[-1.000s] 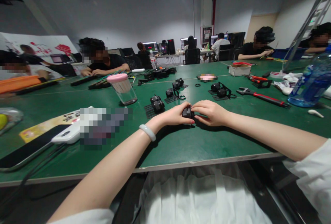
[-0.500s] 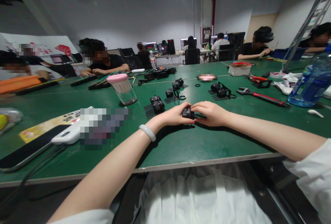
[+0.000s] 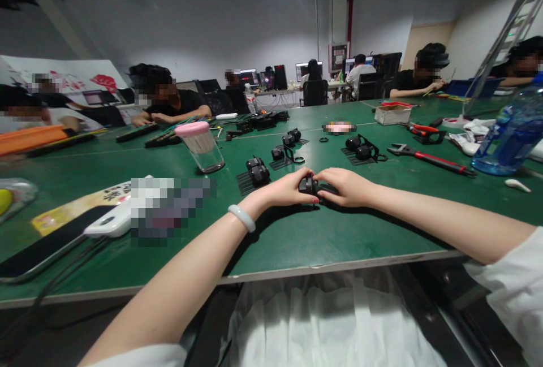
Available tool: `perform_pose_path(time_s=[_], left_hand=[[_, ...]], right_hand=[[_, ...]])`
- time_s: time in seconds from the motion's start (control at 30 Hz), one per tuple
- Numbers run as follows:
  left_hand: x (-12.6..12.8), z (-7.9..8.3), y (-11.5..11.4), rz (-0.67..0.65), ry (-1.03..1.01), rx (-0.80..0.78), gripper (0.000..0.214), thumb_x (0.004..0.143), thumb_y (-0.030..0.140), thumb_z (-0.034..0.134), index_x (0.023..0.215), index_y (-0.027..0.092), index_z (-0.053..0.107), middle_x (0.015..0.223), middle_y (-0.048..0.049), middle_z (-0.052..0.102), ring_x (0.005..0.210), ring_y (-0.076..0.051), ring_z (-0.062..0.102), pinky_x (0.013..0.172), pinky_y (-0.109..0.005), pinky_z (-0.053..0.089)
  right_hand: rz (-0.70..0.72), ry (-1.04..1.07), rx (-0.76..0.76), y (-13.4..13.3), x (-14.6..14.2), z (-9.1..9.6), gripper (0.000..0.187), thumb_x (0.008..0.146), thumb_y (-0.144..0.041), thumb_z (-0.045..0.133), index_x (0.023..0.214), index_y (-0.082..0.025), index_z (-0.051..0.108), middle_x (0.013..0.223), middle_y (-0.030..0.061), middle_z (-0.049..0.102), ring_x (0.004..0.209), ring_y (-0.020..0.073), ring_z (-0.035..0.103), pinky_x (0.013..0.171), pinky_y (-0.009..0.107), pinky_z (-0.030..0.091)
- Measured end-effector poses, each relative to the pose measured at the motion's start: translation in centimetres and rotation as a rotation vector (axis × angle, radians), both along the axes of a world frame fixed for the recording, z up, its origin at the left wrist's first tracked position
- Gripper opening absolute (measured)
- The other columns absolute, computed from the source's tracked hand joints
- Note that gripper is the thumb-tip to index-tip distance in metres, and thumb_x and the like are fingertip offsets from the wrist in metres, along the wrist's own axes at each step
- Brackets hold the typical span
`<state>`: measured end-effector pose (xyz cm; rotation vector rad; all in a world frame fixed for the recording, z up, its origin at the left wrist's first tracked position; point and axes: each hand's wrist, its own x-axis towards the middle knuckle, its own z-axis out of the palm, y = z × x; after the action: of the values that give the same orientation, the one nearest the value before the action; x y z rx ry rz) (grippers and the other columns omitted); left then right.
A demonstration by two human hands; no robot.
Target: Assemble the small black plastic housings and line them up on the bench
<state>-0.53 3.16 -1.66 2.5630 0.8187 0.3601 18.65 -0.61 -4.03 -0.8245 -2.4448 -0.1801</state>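
A small black plastic part (image 3: pixel 308 185) sits between my hands, just above or on the green table (image 3: pixel 271 237); whether it touches the top I cannot tell. My left hand (image 3: pixel 289 187) grips its left side, thumb at the near edge and fingers over the far side. From the right, my right hand (image 3: pixel 345 187) closes its fingertips on the same part. Partly hidden fingers cover much of its shape. Just beyond lie similar black assemblies: one (image 3: pixel 258 171) by my left wrist, another (image 3: pixel 288 152) farther back, and one (image 3: pixel 362 149) beyond my right hand.
A lidded cup (image 3: pixel 201 146) stands left of the black assemblies. A phone (image 3: pixel 55 242) and a white device with a cable (image 3: pixel 110 220) lie at left. On the right are an adjustable wrench (image 3: pixel 432 160), a blue bottle (image 3: pixel 509 135) and a small box (image 3: pixel 392 113). Other people sit across the table.
My right hand has shifted slightly, its thumb and fingers drawing closer together at the black part. My left hand stays in place.
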Motion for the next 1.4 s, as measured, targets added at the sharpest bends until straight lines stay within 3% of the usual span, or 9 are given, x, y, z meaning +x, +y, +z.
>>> perform_pose_path(time_s=[0.4, 0.6, 0.9, 1.4], left_hand=[[-0.05, 0.05, -0.01, 0.008, 0.001, 0.002, 0.058, 0.057, 0.049, 0.058, 0.104, 0.018, 0.041, 0.091, -0.001, 0.051, 0.078, -0.017, 0.049, 0.066, -0.025, 0.037], [0.02, 0.15, -0.19, 0.012, 0.0, 0.0, 0.058, 0.057, 0.048, 0.058, 0.104, 0.018, 0.041, 0.09, -0.0012, 0.051, 0.079, -0.017, 0.048, 0.067, -0.026, 0.037], [-0.06, -0.02, 0.11, -0.026, 0.006, 0.024, 0.054, 0.059, 0.044, 0.058, 0.103, 0.018, 0.04, 0.091, -0.0011, 0.05, 0.079, -0.016, 0.047, 0.067, -0.025, 0.037], [0.08, 0.13, -0.09, 0.003, -0.001, -0.013, 0.055, 0.057, 0.047, 0.058, 0.102, 0.018, 0.041, 0.09, -0.0008, 0.05, 0.079, -0.017, 0.048, 0.068, -0.026, 0.037]], right_hand=[[-0.012, 0.028, -0.04, 0.34, 0.09, -0.27, 0.032, 0.079, -0.03, 0.041, 0.106, -0.013, 0.045, 0.097, 0.0113, 0.056, 0.09, 0.0201, 0.051, 0.075, 0.034, 0.042], [0.058, 0.075, 0.079, -0.03, 0.11, -0.06, 0.035, 0.077, -0.031, 0.044, 0.107, -0.013, 0.044, 0.1, 0.0125, 0.052, 0.093, 0.0206, 0.048, 0.079, 0.036, 0.04], [0.194, -0.057, 0.286, -0.38, -0.05, 0.03, 0.015, 0.077, -0.026, 0.045, 0.083, -0.018, 0.056, 0.097, 0.0087, 0.053, 0.096, 0.0201, 0.045, 0.078, 0.035, 0.04], [0.145, 0.035, 0.169, -0.35, 0.03, 0.27, 0.021, 0.077, -0.026, 0.043, 0.093, -0.016, 0.053, 0.097, 0.0104, 0.056, 0.091, 0.018, 0.05, 0.076, 0.032, 0.042]])
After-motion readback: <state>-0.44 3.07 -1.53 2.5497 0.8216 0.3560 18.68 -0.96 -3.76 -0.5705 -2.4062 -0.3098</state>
